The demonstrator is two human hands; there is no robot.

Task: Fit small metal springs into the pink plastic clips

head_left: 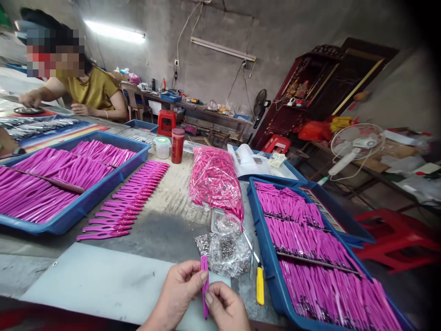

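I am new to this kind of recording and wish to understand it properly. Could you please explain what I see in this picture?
Certainly. There is no machine here: a person works with two bare hands, and a camera worn on the head looks forward and down at them. The left hand pinches a slim purple piece; the right hand is at its lower part, though its grip is hard to judge. Beneath lies a pale board on the table. Similar purple pieces fill a left blue tray and a right blue tray, and others form a row. Between the trays is a clear bag of pink pieces. Another person sits at the far left.
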